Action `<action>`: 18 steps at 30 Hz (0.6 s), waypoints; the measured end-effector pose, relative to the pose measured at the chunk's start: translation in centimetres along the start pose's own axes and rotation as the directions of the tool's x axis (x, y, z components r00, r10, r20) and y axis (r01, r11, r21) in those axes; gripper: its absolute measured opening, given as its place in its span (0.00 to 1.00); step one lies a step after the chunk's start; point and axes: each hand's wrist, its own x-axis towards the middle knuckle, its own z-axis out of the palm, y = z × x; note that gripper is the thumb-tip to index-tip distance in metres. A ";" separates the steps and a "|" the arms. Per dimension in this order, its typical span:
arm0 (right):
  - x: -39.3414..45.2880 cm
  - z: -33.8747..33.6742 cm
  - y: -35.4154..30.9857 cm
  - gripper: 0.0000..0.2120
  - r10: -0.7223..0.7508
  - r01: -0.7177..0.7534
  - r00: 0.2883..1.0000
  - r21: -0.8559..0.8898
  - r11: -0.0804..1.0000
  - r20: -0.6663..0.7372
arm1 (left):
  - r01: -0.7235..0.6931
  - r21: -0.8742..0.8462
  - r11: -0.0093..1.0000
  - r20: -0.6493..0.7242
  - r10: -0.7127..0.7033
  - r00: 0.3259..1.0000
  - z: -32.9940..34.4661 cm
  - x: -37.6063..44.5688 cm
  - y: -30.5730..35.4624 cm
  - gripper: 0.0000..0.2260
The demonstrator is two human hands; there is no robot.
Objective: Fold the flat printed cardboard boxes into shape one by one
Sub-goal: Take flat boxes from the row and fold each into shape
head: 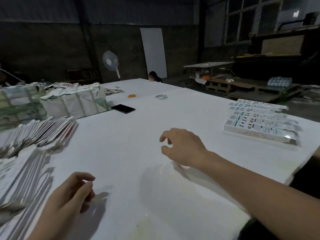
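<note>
Flat boxes (22, 153) fan along the frame's left on the white worktop (131, 135); my left grip (72, 193) and right grip (181, 144) hover loosely curled, both holding nothing.

A white tabletop (155, 129) carries green-and-white printed flat boxes (22, 135), white folded boxes (259, 123) with teal labels, a black phone (123, 108), an orange tape roll (132, 95) and a grey one (161, 97).

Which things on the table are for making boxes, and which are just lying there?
For the job: flat boxes, folded boxes, tied bundles.
Lying about: phone, orange tape roll, grey tape roll, fan.
</note>
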 end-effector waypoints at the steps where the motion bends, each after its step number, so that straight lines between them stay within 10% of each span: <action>1: 0.2 0.6 -1.9 0.12 -0.029 0.028 0.999 0.061 0.998 0.019 | -0.016 0.039 0.999 -0.009 0.017 1.000 0.0 -0.2 0.3 0.16; 5: 1.4 3.6 -9.2 0.08 -0.086 0.036 0.991 0.422 0.906 0.100 | -0.181 0.371 0.911 -0.057 0.217 0.975 -0.2 -1.1 0.5 0.13; 11: 0.4 9.7 -14.3 0.06 -0.084 0.060 0.996 0.661 0.748 0.005 | -0.299 0.815 0.496 -0.017 0.536 0.844 -2.1 -0.6 1.7 0.09; 18: 0.1 11.3 -13.8 0.10 -0.120 0.084 0.993 0.765 0.638 -0.009 | 0.172 0.945 0.278 -0.234 0.207 0.950 -6.0 0.1 1.6 0.26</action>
